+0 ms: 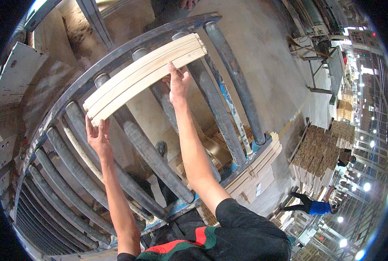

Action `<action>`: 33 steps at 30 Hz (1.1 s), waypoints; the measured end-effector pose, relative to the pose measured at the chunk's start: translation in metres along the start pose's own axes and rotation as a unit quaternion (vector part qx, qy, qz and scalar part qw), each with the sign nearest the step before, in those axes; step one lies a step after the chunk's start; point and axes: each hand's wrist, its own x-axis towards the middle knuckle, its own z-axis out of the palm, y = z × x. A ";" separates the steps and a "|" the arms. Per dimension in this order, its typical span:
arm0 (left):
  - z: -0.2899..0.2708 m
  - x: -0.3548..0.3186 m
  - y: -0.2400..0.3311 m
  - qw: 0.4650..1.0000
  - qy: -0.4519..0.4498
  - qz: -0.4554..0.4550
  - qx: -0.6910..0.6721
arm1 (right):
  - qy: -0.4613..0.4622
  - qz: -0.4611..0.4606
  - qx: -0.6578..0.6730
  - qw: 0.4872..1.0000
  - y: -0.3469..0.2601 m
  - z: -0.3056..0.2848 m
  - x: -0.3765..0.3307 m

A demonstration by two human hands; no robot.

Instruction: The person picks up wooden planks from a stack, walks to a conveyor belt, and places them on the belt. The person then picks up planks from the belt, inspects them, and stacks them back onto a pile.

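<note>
Several pale wooden boards (146, 74), long and narrow, lie side by side across the dark rollers of a roller conveyor (144, 145). At their near left end, my left hand (100, 141) grips the corner, with thumb and fingertips against the wood. Farther right, my right hand (179, 85) holds the near long edge, its thumb on top and its other fingers curled partly out of sight beneath. Both arms reach forward over the rollers.
More pale boards (257, 169) are stacked beside the conveyor's near right rail. Stacks of wood (318, 150) stand on the floor farther right, near a person in a blue top (319, 207). Grey metal machinery (17, 82) is at the left. Another person's hand (188, 4) shows at the top.
</note>
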 end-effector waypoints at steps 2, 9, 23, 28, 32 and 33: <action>-0.002 -0.004 -0.008 0.999 -0.007 0.004 0.031 | 0.007 -0.002 0.012 1.000 0.001 -0.002 0.000; 0.041 -0.052 -0.009 0.989 0.063 -0.063 0.114 | 0.043 -0.013 -0.002 0.999 -0.003 0.004 -0.004; 0.078 -0.084 -0.041 0.885 0.053 0.005 0.463 | 0.196 -0.216 -0.188 0.938 -0.016 -0.017 -0.007; 0.074 -0.084 -0.048 0.892 0.038 0.003 0.450 | 0.140 -0.271 -0.237 0.922 -0.076 -0.082 0.084; 0.076 -0.085 -0.049 0.862 0.042 0.072 0.499 | -0.109 -0.174 -0.276 0.939 -0.082 -0.101 0.141; 0.073 -0.085 -0.053 0.831 0.048 0.103 0.545 | -0.118 -0.170 -0.266 0.942 -0.077 -0.101 0.143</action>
